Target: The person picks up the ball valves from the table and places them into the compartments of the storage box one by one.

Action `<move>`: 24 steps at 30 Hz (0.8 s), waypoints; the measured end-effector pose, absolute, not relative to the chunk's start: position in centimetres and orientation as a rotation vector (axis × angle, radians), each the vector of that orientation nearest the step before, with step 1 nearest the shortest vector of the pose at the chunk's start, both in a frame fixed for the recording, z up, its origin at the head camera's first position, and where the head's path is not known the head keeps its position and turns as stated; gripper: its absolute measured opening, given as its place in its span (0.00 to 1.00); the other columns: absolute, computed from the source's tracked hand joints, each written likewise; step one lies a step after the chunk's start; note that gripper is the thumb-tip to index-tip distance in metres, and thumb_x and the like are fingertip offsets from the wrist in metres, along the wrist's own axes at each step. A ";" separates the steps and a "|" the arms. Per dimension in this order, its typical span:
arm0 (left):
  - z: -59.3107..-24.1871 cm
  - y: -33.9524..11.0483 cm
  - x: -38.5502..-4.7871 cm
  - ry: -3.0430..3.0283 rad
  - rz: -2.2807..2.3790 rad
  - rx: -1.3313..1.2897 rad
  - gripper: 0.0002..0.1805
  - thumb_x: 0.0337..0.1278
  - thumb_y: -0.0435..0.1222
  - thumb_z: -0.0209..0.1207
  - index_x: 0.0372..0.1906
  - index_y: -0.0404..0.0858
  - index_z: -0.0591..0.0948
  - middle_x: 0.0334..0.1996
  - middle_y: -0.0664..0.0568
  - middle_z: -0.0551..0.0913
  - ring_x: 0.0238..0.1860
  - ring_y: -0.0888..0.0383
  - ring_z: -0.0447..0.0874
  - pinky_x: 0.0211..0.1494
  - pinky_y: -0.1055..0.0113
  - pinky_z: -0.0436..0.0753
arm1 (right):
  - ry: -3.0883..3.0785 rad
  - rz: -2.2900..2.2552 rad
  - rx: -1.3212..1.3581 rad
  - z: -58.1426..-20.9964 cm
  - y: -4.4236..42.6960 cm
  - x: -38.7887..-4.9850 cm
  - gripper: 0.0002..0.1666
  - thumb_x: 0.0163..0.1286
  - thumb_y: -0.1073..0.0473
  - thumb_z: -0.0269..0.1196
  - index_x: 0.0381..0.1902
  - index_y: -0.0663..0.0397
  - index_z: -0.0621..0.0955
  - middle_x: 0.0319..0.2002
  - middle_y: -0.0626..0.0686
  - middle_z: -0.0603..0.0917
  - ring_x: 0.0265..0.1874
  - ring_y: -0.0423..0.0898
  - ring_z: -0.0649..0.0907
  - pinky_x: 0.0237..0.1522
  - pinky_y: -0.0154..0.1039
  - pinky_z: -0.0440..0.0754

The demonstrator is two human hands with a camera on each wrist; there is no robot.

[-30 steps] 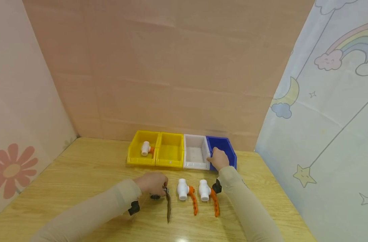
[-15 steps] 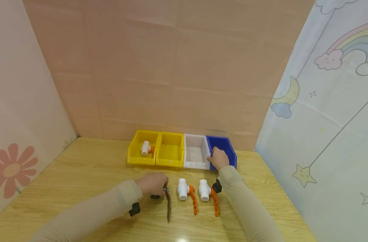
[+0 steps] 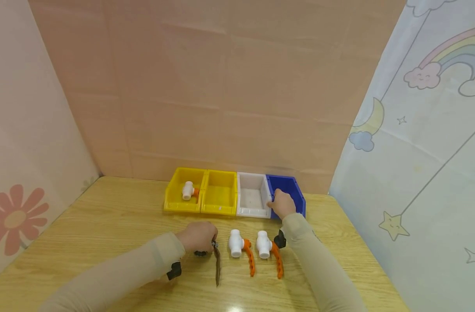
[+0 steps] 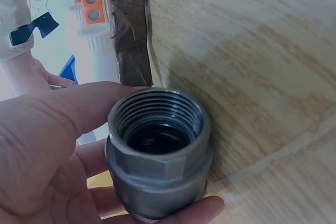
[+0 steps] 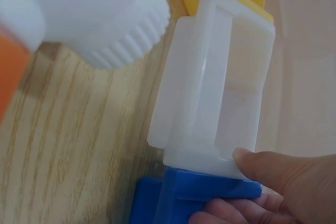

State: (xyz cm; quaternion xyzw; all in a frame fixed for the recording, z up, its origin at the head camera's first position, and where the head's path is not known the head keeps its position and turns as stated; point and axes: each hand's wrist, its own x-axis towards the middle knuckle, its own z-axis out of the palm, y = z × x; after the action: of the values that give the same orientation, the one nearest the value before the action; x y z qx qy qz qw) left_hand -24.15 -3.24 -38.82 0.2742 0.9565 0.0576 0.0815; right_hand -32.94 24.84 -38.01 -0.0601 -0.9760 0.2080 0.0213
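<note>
My left hand [image 3: 199, 237] grips a metal ball valve [image 4: 160, 169] on the table, fingers and thumb around its threaded body. The valve's long brown-wrapped handle [image 3: 217, 268] points toward me. With the thumb on the white bin [image 5: 202, 87] and the fingers on the blue bin [image 5: 210, 184], my right hand [image 3: 283, 203] pinches their adjoining walls. Two white plastic ball valves, a left one [image 3: 235, 244] and a right one [image 3: 263, 245], lie between my hands. Both have orange handles angled toward me.
Two yellow bins, an outer one [image 3: 169, 200] and an inner one [image 3: 221, 193], continue the row leftward at the back of the wooden table [image 3: 124, 216]. Another white valve [image 3: 188, 190] with an orange handle lies in the outer one. A tan backdrop [image 3: 221, 95] rises behind.
</note>
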 end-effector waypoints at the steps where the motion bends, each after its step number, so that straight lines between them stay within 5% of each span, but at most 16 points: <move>1: -38.8 -3.2 -24.1 2.859 0.176 0.819 0.07 0.44 0.35 0.70 0.26 0.44 0.81 0.24 0.59 0.79 0.23 0.63 0.71 0.27 0.66 0.74 | -3.026 0.645 -0.186 -38.0 24.9 -33.0 0.24 0.62 0.56 0.69 0.48 0.65 0.74 0.41 0.61 0.83 0.33 0.52 0.81 0.39 0.49 0.82; 24: -38.7 -3.2 -24.3 2.818 0.292 0.771 0.10 0.41 0.33 0.70 0.22 0.45 0.78 0.21 0.60 0.75 0.23 0.62 0.70 0.27 0.66 0.72 | -3.025 0.656 -0.184 -38.0 24.9 -33.0 0.23 0.62 0.56 0.69 0.48 0.64 0.74 0.41 0.61 0.83 0.33 0.52 0.81 0.40 0.48 0.82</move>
State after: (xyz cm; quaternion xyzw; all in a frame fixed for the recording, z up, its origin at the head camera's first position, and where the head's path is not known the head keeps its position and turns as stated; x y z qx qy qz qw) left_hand -24.30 -3.23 -38.66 0.2611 0.9547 0.0990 0.1027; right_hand -33.03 24.87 -37.97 -0.0592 -0.9754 0.2115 0.0203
